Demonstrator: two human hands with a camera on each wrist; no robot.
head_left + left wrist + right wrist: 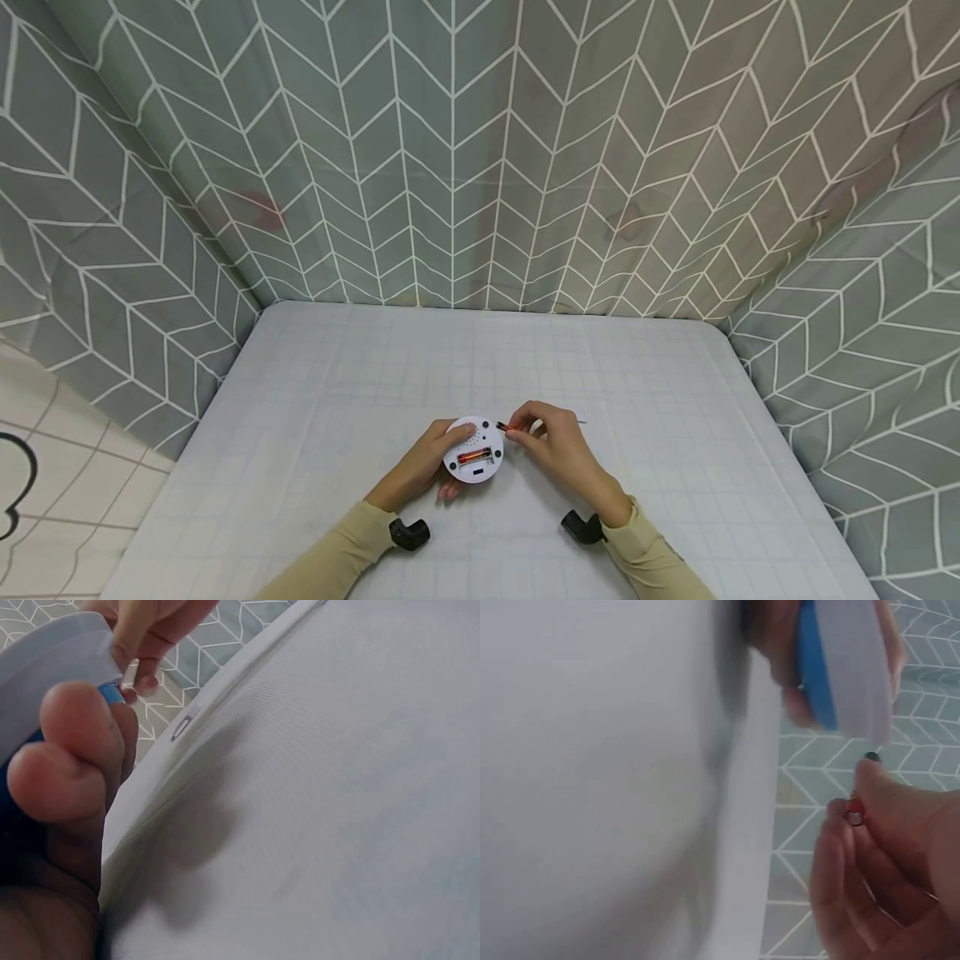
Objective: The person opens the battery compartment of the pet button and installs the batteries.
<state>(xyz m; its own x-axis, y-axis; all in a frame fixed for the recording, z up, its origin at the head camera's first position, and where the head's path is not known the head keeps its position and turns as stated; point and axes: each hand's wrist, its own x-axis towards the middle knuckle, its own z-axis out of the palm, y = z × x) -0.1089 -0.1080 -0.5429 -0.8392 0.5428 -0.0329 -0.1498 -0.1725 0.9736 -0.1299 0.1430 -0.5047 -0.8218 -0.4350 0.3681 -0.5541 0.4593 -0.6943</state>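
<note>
My left hand (pixel 429 457) holds a round white battery-powered device (pixel 461 471), thumb on its upturned underside and fingers beneath. The right wrist view shows a blue part (pixel 815 667) on the device's other side. An open compartment holds an orange-and-black battery (pixel 474 457). Just right of the device, my right hand (pixel 558 437) pinches a red-and-black battery (pixel 855 809) between thumb and fingers, apart from the device. Whether it pinches more than one battery, I cannot tell. In the left wrist view, curled fingertips (pixel 79 724) of the left hand support the device.
A white cloth (pixel 360 367) covers the table under both hands. A thin rod (pixel 582 422) shows just beyond the right hand; whether it is held or lying there is unclear. Patterned grey curtains (pixel 480 167) stand behind and at both sides. Black wrist cameras (pixel 409 534) sit at the cuffs.
</note>
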